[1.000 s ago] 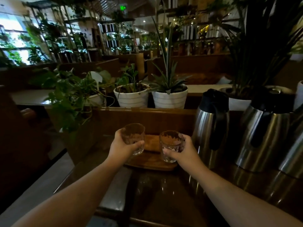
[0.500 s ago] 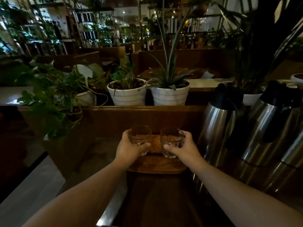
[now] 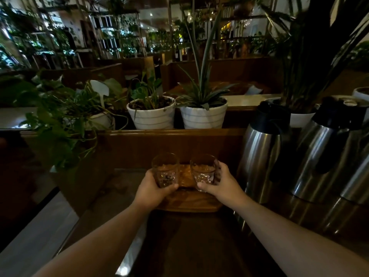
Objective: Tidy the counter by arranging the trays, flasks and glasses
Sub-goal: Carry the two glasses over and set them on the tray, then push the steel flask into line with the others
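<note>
My left hand (image 3: 152,190) grips a clear drinking glass, the left glass (image 3: 165,168), and my right hand (image 3: 220,183) grips a second one, the right glass (image 3: 203,170). Both glasses are upright, side by side, over a small wooden tray (image 3: 187,204) on the dark counter. Whether their bases touch the tray is hidden by my fingers. Steel flasks with black lids and handles stand to the right: the nearest flask (image 3: 259,152) is beside my right hand, and a second flask (image 3: 317,156) is further right.
A wooden ledge (image 3: 169,132) runs behind the tray, carrying two white striped plant pots (image 3: 151,116) (image 3: 203,116) and a trailing leafy plant (image 3: 60,120) at left. The counter's left edge (image 3: 65,236) drops off to a pale floor.
Both hands have brought the glasses closer together and lower over the tray. The view has shifted slightly, with the flasks now nearer the frame's right side.
</note>
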